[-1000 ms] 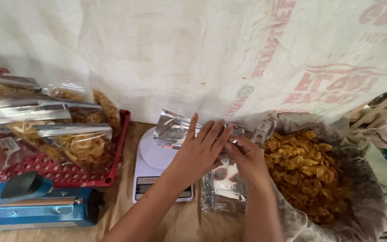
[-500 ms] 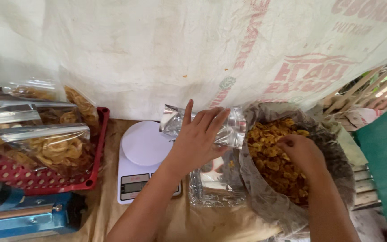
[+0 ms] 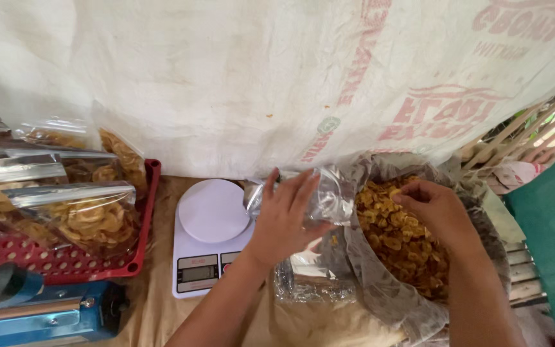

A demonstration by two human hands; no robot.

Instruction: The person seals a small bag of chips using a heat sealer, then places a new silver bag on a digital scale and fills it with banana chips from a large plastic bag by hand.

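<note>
Clear crinkled plastic pouch (image 3: 319,193), lying crosswise, gripped by left hand (image 3: 284,218); right hand (image 3: 435,209), fingers curled, in sack of yellow chips (image 3: 399,241), just right of it.

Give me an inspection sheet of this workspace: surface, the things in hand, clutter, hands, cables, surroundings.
Surface: tan cloth over the table.
Things in hand: clear plastic bag, held beside the open sack of yellow chips.
Clutter: white kitchen scale, its platform bare; red perforated tray with filled chip bags; blue heat sealer; flat empty bags.
Hands: left hand grips the clear plastic bag; right hand is over the chips in the sack, fingers curled down.
Cables: nothing seen.
Surroundings: white printed sacking as a backdrop; wooden slats at right.
</note>
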